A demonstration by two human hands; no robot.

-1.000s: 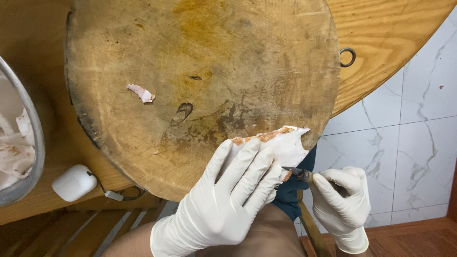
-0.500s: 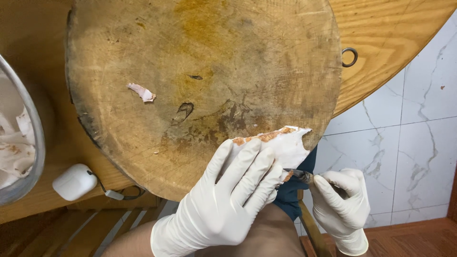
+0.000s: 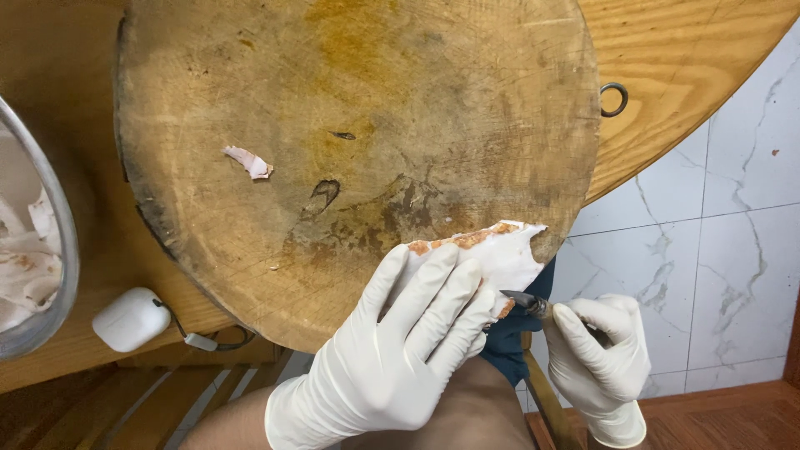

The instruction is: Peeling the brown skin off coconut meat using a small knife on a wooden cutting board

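1. The step in hand looked like trimming: the left hand [image 3: 392, 367], gloved in white, lay with its fingers spread flat on a pale slab of meat [image 3: 500, 254] at the near right edge of the round chopping block [image 3: 358, 125].
2. The right hand [image 3: 598, 354] had its grip clenched on a small knife [image 3: 527, 303], tip touching the slab's near edge.
3. Any further cut would call for steady pressure and fingers clear of the blade.
4. No labels showed; a plain white rounded case [image 3: 130, 319] lay on the counter [image 3: 692, 75], near left.
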